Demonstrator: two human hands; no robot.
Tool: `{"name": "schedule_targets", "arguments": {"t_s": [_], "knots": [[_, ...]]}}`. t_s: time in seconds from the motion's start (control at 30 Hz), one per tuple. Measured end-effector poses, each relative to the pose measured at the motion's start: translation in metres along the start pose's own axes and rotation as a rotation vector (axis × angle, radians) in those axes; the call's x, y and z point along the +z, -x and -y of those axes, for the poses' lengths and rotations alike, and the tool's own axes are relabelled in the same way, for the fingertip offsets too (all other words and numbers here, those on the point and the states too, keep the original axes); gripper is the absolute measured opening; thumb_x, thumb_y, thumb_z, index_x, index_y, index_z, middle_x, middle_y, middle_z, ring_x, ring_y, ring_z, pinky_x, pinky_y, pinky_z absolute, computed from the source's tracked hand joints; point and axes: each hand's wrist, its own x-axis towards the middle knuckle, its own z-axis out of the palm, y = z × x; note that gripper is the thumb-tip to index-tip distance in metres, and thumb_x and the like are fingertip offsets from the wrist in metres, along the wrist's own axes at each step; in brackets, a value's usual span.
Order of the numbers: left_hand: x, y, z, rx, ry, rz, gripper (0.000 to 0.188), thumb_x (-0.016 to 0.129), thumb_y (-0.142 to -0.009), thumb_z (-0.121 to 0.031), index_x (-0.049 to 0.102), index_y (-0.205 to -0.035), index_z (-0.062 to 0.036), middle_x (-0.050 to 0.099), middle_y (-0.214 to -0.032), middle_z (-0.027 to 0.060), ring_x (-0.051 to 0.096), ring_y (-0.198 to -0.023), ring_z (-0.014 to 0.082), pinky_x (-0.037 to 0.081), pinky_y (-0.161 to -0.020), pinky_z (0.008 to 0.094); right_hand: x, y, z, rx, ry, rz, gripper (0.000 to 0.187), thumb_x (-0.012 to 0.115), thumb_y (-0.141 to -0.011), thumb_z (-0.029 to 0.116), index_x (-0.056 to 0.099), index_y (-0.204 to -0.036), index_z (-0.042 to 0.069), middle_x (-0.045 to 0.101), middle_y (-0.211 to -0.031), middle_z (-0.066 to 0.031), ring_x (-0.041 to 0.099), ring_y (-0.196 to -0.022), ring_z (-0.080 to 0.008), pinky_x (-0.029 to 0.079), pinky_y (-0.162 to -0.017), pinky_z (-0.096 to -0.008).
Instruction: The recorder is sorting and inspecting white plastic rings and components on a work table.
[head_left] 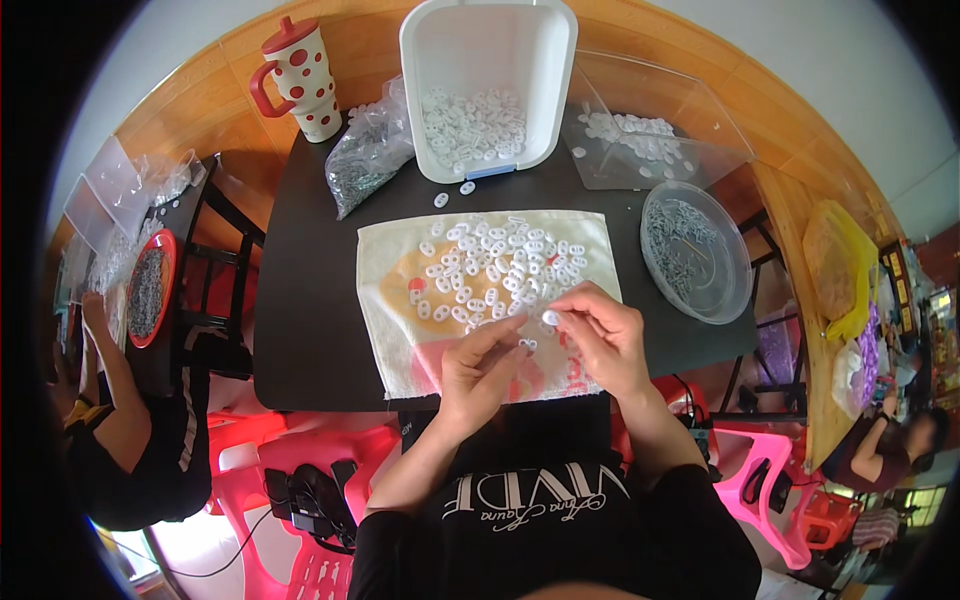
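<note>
Small white oval plastic pieces with two holes [490,262] lie scattered over a printed cloth [385,345] on the dark table before me. My right hand [608,338] pinches one white oval piece [550,317] between thumb and fingertips, just above the cloth. Close by on its left, my left hand [478,368] has its thumb and index finger apart, and I see nothing between them. Another white piece [527,343] is beside the left thumb tip; whether it touches is unclear.
At the back stand a white bin [408,70] of white pieces, a bag of small metal parts [365,160], a spotted tumbler [302,85] and a clear tray [720,140]. A round tub [735,300] of metal pins sits right. A person [135,430] works at left.
</note>
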Motion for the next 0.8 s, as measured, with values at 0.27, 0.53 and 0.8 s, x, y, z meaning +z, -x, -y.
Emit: {"name": "schedule_targets", "arguments": {"t_s": [0.27, 0.53, 0.8], "knots": [[0.001, -0.001, -0.002, -0.011, 0.045, 0.018, 0.046, 0.060, -0.092, 0.013, 0.060, -0.135, -0.0006, 0.067, -0.096, 0.0038, 0.060, -0.078, 0.0058, 0.049, -0.069, 0.0194, 0.010, -0.003, -0.012, -0.025, 0.009, 0.075, 0.015, 0.060, -0.092, -0.013, 0.066, -0.104, -0.008, 0.061, -0.095, -0.0060, 0.054, -0.082, -0.0076, 0.043, -0.072, -0.0197], [0.000, -0.001, -0.002, 0.020, 0.029, 0.023, 0.046, 0.061, -0.091, 0.013, 0.060, -0.135, -0.0008, 0.067, -0.095, 0.0034, 0.058, -0.076, 0.0055, 0.048, -0.068, 0.0195, 0.011, -0.003, -0.013, -0.036, 0.030, 0.065, 0.010, 0.064, -0.090, -0.009, 0.066, -0.099, -0.005, 0.063, -0.090, -0.0060, 0.059, -0.080, -0.0099, 0.047, -0.070, -0.0222], [-0.002, 0.000, 0.003, 0.046, 0.070, 0.000, 0.039, 0.063, -0.091, 0.012, 0.065, -0.127, -0.0010, 0.067, -0.097, 0.0021, 0.063, -0.083, 0.0065, 0.050, -0.069, 0.0191, 0.012, -0.002, -0.008, -0.094, 0.125, 0.133, 0.011, 0.064, -0.089, -0.010, 0.065, -0.098, -0.005, 0.061, -0.088, -0.0084, 0.058, -0.075, -0.0137, 0.046, -0.067, -0.0248]]}}
